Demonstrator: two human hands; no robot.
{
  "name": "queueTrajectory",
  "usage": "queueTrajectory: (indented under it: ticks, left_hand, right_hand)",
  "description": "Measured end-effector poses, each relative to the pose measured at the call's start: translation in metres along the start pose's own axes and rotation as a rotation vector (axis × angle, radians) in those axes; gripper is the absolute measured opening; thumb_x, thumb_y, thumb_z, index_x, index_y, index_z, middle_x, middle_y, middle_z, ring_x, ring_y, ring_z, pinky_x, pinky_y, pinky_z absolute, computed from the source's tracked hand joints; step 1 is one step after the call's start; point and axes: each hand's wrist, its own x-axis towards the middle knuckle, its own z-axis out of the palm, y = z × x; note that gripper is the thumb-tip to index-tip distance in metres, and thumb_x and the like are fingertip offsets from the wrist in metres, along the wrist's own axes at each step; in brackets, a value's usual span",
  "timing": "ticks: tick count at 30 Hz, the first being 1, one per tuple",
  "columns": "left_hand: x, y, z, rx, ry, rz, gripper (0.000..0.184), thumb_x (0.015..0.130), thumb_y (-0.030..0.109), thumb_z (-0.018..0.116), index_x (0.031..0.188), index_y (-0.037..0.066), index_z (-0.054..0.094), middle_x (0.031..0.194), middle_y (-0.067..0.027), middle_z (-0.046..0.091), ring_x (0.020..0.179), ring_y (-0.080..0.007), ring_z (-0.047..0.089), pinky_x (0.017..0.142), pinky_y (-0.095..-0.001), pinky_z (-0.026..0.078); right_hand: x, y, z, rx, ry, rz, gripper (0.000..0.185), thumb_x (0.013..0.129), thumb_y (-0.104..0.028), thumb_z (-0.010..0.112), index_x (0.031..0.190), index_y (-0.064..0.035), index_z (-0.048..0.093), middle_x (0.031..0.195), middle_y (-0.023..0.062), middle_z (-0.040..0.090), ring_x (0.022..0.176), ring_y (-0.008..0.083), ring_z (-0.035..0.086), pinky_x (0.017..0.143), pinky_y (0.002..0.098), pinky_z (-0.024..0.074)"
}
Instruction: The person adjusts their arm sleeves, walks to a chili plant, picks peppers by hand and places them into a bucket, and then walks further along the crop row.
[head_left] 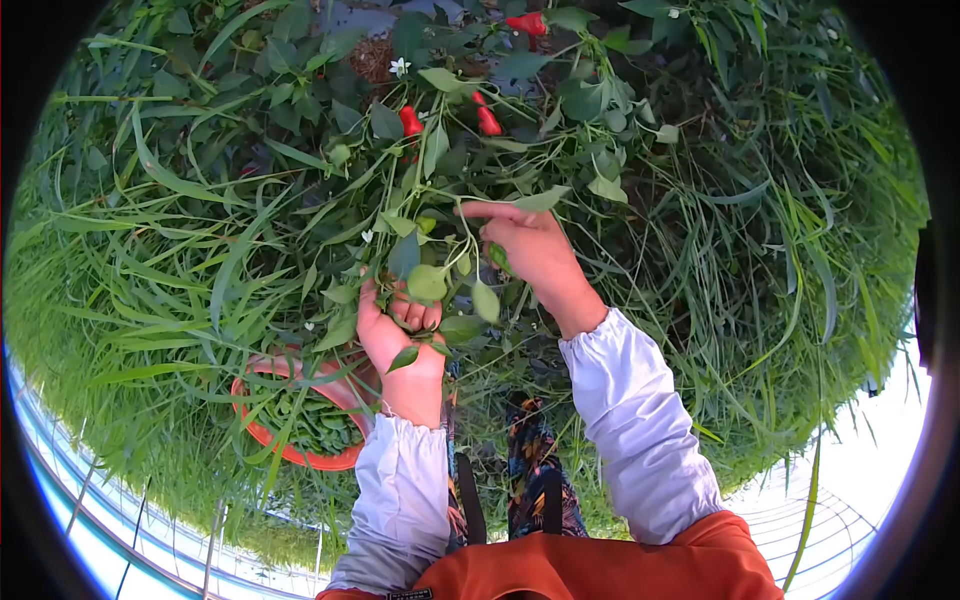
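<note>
- Left hand [400, 340]: palm up, fingers half curled beneath leaves of the pepper plant [427, 283]; I cannot tell whether it has hold of anything.
- Right hand [535, 255]: index finger stretched left at the stems, the other fingers curled in around a green pod [499, 258].
- Plant: between and beyond both hands, red peppers [488, 121] on the far side.
- Near left: red basket [318, 461] holding green peppers [300, 415].

From here I see an orange-red top [600, 572] with a small dark label [408, 595], pale wrinkled sleeves [645, 425] with gathered cuffs [584, 336], and dark trousers [533, 450] splashed with colourful patterning.
</note>
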Motion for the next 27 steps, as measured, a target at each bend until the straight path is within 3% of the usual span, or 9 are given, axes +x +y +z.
queueTrajectory:
  ticks: [4, 6, 8, 10, 13, 16, 20, 23, 27]
  left_hand:
    - [0.005, 0.003, -0.006, -0.071, -0.010, -0.048, 0.030, 0.096, 0.030, 0.041, 0.069, 0.017, 0.045, 0.051, 0.0079, 0.026, 0.043, -0.0065, 0.024, 0.042, -0.0230, 0.023]
    - [0.009, 0.000, -0.012, -0.068, -0.049, -0.035, 0.030, 0.096, 0.029, 0.043, 0.069, 0.017, 0.044, 0.051, 0.0084, 0.026, 0.043, -0.0059, 0.023, 0.043, -0.0224, 0.022]
    - [0.003, -0.002, -0.006, -0.072, -0.095, -0.012, 0.029, 0.095, 0.028, 0.044, 0.069, 0.017, 0.044, 0.051, 0.0085, 0.025, 0.043, -0.0057, 0.022, 0.043, -0.0223, 0.022]
    - [0.003, -0.001, -0.004, -0.097, -0.021, -0.045, 0.028, 0.096, 0.025, 0.042, 0.069, 0.017, 0.044, 0.051, 0.0082, 0.024, 0.043, -0.0061, 0.021, 0.043, -0.0232, 0.021]
    - [0.002, -0.001, -0.004, -0.097, -0.098, -0.060, 0.029, 0.096, 0.025, 0.042, 0.069, 0.017, 0.044, 0.051, 0.0080, 0.022, 0.043, -0.0066, 0.020, 0.043, -0.0239, 0.021]
    - [0.005, -0.001, -0.006, -0.092, -0.073, -0.072, 0.030, 0.096, 0.027, 0.042, 0.068, 0.017, 0.043, 0.051, 0.0081, 0.022, 0.043, -0.0070, 0.020, 0.043, -0.0243, 0.020]
    - [0.007, -0.004, -0.010, -0.091, -0.079, -0.060, 0.032, 0.097, 0.028, 0.041, 0.067, 0.017, 0.041, 0.051, 0.0079, 0.022, 0.043, -0.0075, 0.020, 0.042, -0.0249, 0.020]
    - [0.003, -0.006, -0.007, -0.103, -0.070, -0.068, 0.032, 0.097, 0.028, 0.041, 0.067, 0.017, 0.041, 0.051, 0.0078, 0.022, 0.043, -0.0078, 0.020, 0.042, -0.0251, 0.020]
    - [0.007, -0.012, -0.015, -0.124, -0.170, -0.073, 0.032, 0.097, 0.028, 0.041, 0.067, 0.016, 0.042, 0.051, 0.0075, 0.023, 0.043, -0.0080, 0.021, 0.043, -0.0253, 0.020]
  right_hand:
    - [-0.019, -0.024, -0.016, 0.116, 0.001, 0.095, 0.022, 0.086, -0.019, 0.065, 0.103, -0.0044, 0.063, 0.070, -0.0021, 0.056, 0.056, 0.0068, 0.054, 0.049, 0.0205, 0.0409]
    - [-0.004, -0.034, -0.020, 0.135, 0.125, -0.123, 0.024, 0.084, -0.021, 0.069, 0.100, -0.0055, 0.062, 0.069, 0.0001, 0.057, 0.059, 0.0092, 0.057, 0.052, 0.0224, 0.0457]
    - [0.028, -0.043, -0.022, -0.062, 0.265, -0.288, 0.029, 0.082, -0.021, 0.069, 0.104, -0.0036, 0.062, 0.070, 0.0028, 0.059, 0.061, 0.0110, 0.058, 0.054, 0.0243, 0.0462]
    - [0.079, -0.033, -0.029, -0.762, 0.518, -0.577, 0.037, 0.079, -0.023, 0.069, 0.105, 0.0026, 0.061, 0.072, 0.0061, 0.062, 0.063, 0.0134, 0.059, 0.055, 0.0265, 0.0457]
    - [0.106, -0.032, -0.031, -0.908, 0.539, -0.670, 0.044, 0.078, -0.027, 0.069, 0.102, 0.0083, 0.060, 0.073, 0.0081, 0.062, 0.065, 0.0154, 0.058, 0.057, 0.0287, 0.0452]
    - [0.106, -0.038, -0.035, -0.399, 0.128, -0.323, 0.045, 0.078, -0.027, 0.070, 0.101, 0.0096, 0.060, 0.073, 0.0080, 0.061, 0.066, 0.0155, 0.058, 0.057, 0.0277, 0.0452]
    - [0.070, -0.023, -0.020, -0.026, 0.355, -0.223, 0.035, 0.078, -0.017, 0.069, 0.105, 0.0012, 0.058, 0.082, 0.0080, 0.061, 0.064, 0.0139, 0.057, 0.052, 0.0263, 0.0427]
    - [0.041, 0.002, -0.026, 0.546, 0.238, -0.221, 0.020, 0.080, -0.010, 0.066, 0.097, -0.0021, 0.059, 0.091, 0.0084, 0.063, 0.069, 0.0159, 0.057, 0.056, 0.0294, 0.0452]
    - [0.008, 0.016, -0.027, 0.828, 0.152, -0.221, 0.009, 0.083, -0.005, 0.061, 0.090, -0.0031, 0.057, 0.089, 0.0104, 0.062, 0.062, 0.0145, 0.055, 0.051, 0.0258, 0.0433]
